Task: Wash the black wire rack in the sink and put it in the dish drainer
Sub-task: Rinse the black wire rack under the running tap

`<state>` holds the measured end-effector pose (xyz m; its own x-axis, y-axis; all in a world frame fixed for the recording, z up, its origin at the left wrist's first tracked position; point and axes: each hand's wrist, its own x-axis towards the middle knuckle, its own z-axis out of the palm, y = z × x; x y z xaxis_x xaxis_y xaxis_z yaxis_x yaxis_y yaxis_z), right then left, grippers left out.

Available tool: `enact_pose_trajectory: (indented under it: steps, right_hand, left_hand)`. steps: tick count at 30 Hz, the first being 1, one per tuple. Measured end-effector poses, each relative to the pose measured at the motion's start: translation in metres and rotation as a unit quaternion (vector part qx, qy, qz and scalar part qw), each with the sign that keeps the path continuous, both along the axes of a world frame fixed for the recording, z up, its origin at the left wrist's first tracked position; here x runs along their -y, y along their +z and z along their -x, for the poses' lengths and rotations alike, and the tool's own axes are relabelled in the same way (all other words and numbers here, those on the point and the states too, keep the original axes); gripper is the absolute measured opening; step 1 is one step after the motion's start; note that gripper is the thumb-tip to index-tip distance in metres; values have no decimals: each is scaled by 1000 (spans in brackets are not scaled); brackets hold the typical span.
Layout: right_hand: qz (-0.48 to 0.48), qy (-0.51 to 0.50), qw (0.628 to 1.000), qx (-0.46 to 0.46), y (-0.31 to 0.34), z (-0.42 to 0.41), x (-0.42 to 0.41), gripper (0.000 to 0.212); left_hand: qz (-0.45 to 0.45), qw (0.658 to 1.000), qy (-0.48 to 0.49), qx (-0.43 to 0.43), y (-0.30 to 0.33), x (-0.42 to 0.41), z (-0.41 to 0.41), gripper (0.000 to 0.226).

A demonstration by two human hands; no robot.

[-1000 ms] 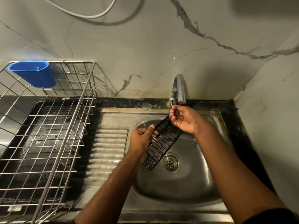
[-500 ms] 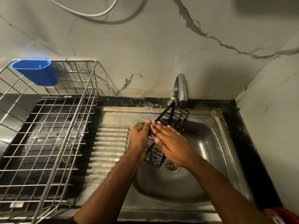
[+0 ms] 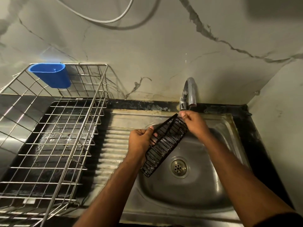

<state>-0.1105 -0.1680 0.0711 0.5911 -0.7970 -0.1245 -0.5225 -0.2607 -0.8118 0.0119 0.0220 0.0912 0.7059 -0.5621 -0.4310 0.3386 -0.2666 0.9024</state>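
Observation:
The black wire rack [image 3: 165, 143] hangs tilted over the steel sink [image 3: 188, 199], its far end up near the tap [image 3: 190, 94]. My left hand [image 3: 141, 141] grips its left long side near the middle. My right hand [image 3: 194, 124] holds the rack's upper far end just below the spout, fingers curled on the wire. The rack's low end hangs above the basin next to the drain [image 3: 179, 167]. The wire dish drainer [image 3: 65, 161] stands to the left on the counter.
A blue plastic cup [image 3: 52, 76] hangs on the drainer's back rim. The ribbed draining board [image 3: 113, 149] lies between drainer and basin. Marble walls close in behind and on the right. A white cable [image 3: 105, 20] loops on the back wall.
My right hand moved from the rack's middle up to its far end under the tap. The rack turned from steeper and edge-on to a flatter diagonal. My left hand kept its grip.

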Motion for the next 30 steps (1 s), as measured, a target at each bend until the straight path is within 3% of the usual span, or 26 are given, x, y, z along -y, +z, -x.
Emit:
enact_pose_trajectory:
  steps: [2,3,6,7,8,10,13,15,19,22,25,27,30]
  right_hand:
    - [-122,-71,983,116,5,-9,-1,20]
    - [-205,-103,957,175,9,-12,-2,18]
    - [-457,-224,805,305,21,-16,-4,24]
    - [-497,-245,769,319,24,-16,-3,27]
    - [-512,-242,759,323,27,-14,-4,28]
    - [-489,-203,788,313,35,-11,-7,24]
    - [-334,-156,905,210,36,0,-11,18]
    - [-243,-141,948,149,32,14,-13,19]
    - [-185,-174,961,113,39,34,-22,38]
    - [-132,-250,952,121,41,43,-27,34]
    - [-58,-225,972,42,39,55,-23,39]
    - [26,-186,982,11,37,65,-16,35]
    - [219,-113,967,-62,36,78,-4,26]
  left_hand:
    - [-2,1000,0,15,1,-1,1,36]
    - [-4,1000,4,18,1,-2,0,36]
    - [-1,1000,9,0,3,-3,2,33]
    - [6,1000,6,-4,3,-3,3,34]
    - [14,1000,-1,-7,2,-3,4,34]
    - [22,1000,-21,-6,-1,-4,6,35]
    - [23,998,-55,-15,-11,-3,10,35]
    - [27,996,-79,-30,-17,-1,11,33]
    - [37,990,-129,-41,-20,6,11,35]
    - [33,985,-168,-23,-22,17,8,31]
    - [24,979,-203,4,-23,27,4,35]
    - [25,973,-227,14,-23,32,-1,35]
    - [34,959,-278,41,-21,43,-8,35]
